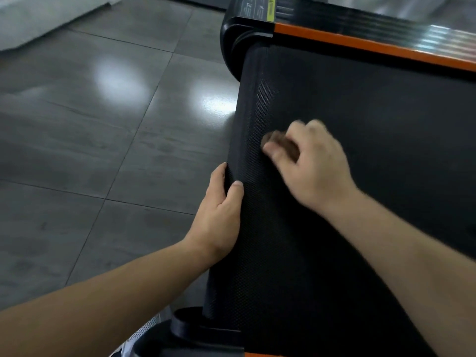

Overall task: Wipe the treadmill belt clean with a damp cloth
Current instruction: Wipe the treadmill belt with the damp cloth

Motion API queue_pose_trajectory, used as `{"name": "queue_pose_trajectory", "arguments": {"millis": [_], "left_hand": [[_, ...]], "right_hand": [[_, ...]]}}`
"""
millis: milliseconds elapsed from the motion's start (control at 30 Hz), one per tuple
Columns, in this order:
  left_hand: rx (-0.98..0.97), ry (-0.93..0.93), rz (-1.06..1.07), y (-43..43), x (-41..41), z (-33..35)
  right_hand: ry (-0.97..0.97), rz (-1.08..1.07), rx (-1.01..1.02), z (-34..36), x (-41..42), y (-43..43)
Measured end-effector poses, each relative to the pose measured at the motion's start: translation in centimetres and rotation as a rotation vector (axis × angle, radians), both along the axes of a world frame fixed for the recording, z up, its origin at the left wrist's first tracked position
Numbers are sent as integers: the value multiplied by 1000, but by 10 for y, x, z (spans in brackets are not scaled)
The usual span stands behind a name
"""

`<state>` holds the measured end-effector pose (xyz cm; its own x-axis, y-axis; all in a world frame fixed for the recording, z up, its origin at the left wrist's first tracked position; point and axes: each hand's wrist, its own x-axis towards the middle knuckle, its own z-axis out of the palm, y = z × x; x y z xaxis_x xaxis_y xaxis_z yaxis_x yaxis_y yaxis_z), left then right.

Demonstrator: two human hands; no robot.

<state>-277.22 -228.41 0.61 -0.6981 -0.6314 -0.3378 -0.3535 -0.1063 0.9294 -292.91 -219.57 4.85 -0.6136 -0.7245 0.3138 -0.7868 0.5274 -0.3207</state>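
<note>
Here, textured belt (365, 140), orange rail (373, 45), glossy grey tiles (77, 130), left hand (219, 215) clamped round belt, right hand (314, 166) grip unclear

The room was dim. Light from above made two bright white spots on the shiny floor (103, 150), just left of the treadmill belt (360, 112). The belt looked very dark, almost black. Past its far edge, the side rail (425, 37) had streaky glare. On the belt, the right grip (314, 161) and the cloth (280, 145) were smeared with blur. The belt's left edge looked a little bent.
</note>
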Motion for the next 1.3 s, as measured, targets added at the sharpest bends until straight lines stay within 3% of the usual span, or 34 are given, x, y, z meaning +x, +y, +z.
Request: {"name": "queue_pose_trajectory", "arguments": {"millis": [67, 133, 200, 267, 333, 500, 567, 700, 833, 933, 1033, 1133, 1300], "left_hand": [[-6, -7, -3, 0, -1, 1], [5, -4, -1, 0, 0, 3], [21, -3, 0, 0, 1, 2], [22, -3, 0, 0, 2, 1], [11, -4, 7, -1, 1, 0], [29, 17, 18, -1, 0, -2], [41, 26, 10, -1, 1, -2], [88, 46, -4, -2, 1, -4], [147, 73, -16, -2, 5, -11], [195, 76, -25, -2, 10, -12], [207, 90, -36, -2, 11, -14], [228, 118, -42, -1, 14, -18], [335, 144, -13, 3, 25, -30]], "right_hand": [[-63, 124, 3, -1, 24, 19], [20, 162, 36, -2, 10, 21], [80, 33, 49, -1, -22, 9], [3, -150, 52, 3, -38, -5], [12, -193, 55, -2, -21, -4], [-68, 203, 58, -5, 37, 43], [-16, 129, 48, -3, 13, 37], [-106, -127, -2, -2, 0, 18], [-132, 172, 30, -1, 67, 60], [-72, 316, 68, -1, 67, 76], [-22, 152, 19, 1, 28, 50], [-109, -55, -32, -1, 23, 33], [-223, 337, 64, 5, 91, 85]]}}
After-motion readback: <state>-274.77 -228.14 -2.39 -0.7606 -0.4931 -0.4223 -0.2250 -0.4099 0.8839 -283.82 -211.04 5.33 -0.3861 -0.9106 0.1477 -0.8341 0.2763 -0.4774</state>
